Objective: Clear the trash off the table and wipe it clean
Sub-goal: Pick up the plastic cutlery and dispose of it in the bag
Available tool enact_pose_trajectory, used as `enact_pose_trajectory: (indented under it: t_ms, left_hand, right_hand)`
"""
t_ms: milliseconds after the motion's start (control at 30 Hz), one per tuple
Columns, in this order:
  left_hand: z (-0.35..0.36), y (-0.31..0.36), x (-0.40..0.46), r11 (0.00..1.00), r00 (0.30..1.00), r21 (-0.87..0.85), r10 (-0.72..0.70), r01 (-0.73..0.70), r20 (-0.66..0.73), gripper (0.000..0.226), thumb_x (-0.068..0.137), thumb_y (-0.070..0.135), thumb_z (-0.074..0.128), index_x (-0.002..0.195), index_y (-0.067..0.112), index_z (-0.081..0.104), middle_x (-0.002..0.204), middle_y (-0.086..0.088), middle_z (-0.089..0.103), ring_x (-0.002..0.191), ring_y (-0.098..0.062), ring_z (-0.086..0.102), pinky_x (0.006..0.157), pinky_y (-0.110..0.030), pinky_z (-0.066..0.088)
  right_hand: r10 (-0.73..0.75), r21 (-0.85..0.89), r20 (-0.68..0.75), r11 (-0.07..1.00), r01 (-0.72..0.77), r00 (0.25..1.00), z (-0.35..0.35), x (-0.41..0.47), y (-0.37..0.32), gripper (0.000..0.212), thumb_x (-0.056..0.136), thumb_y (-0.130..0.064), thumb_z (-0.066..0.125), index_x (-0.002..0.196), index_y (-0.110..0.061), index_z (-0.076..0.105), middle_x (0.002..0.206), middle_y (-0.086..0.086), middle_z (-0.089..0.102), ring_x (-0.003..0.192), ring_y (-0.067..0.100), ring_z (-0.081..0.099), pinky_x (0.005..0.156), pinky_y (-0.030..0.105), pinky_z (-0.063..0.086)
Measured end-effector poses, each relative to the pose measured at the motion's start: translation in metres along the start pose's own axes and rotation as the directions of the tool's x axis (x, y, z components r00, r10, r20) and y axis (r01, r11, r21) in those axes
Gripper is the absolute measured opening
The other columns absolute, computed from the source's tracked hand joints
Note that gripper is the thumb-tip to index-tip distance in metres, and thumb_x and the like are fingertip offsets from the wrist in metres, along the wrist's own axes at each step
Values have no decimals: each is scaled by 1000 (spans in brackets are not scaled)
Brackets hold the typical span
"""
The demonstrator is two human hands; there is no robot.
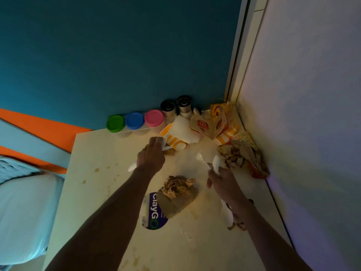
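Note:
My left hand point(151, 153) grips a white plastic utensil point(131, 166) at the middle of the cream table point(93, 192), just before a toppled yellow-and-white paper cup point(175, 142). My right hand point(220, 182) holds white plastic spoons point(215, 163) beside a heap of crumpled wrappers point(242, 157) by the wall. A crumpled brown paper bag point(176, 194) lies between my forearms on a purple round sticker point(155, 214). Fast-food bags and cups point(213, 124) pile up in the far corner. Another white spoon point(225, 214) lies under my right wrist.
Green point(115, 123), blue point(134, 120) and pink point(154, 118) lidded tubs and two shakers point(176, 106) line the far edge against the teal wall. Brown spill stains point(96, 170) dot the left part of the table. A white wall point(312, 133) bounds the right side.

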State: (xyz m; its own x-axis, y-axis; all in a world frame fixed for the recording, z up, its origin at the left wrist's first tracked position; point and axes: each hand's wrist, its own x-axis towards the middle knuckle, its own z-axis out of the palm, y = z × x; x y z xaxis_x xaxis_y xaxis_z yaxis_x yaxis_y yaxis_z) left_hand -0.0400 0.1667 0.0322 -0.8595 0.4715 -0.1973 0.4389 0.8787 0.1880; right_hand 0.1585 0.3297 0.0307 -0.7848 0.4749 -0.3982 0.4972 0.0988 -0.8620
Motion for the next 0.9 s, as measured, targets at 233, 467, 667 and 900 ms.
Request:
enact_pose_trajectory:
  t_ms: [233, 467, 667, 900]
  left_hand:
    - [6, -25, 27, 997, 995, 76, -7, -1, 102, 36, 99, 30, 52, 131, 21, 40, 113, -9, 66, 98, -32, 66, 79, -42, 50]
    - [14, -48, 46, 996, 996, -46, -77, 78, 36, 31, 100, 23, 51, 130, 20, 51, 118, -7, 63, 104, -31, 63, 83, -42, 50]
    - [31, -49, 69, 998, 994, -69, 12, -5, 109, 38, 97, 31, 62, 132, 19, 51, 123, -3, 63, 108, -30, 65, 87, -41, 51]
    - [43, -46, 70, 997, 997, 51, 62, -64, 35, 29, 100, 34, 57, 122, 15, 61, 110, -6, 64, 98, -28, 67, 82, -42, 55]
  right_hand:
    - [125, 230, 111, 962, -148, 986, 32, 25, -13, 20, 98, -9, 46, 91, -19, 61, 69, 7, 60, 47, 4, 49, 51, 22, 37]
    - [165, 109, 42, 979, -169, 985, 65, 56, -26, 17, 101, -27, 46, 89, -20, 55, 81, -1, 59, 67, 10, 55, 63, 27, 47]
    - [162, 183, -12, 971, -157, 987, 70, 66, -32, 16, 92, -26, 58, 84, -15, 66, 75, 7, 61, 69, 16, 57, 60, 34, 53]
    - [168, 76, 7, 983, -168, 986, 58, 67, -22, 20, 91, -20, 57, 79, -28, 70, 78, -1, 70, 77, 12, 64, 63, 22, 46]
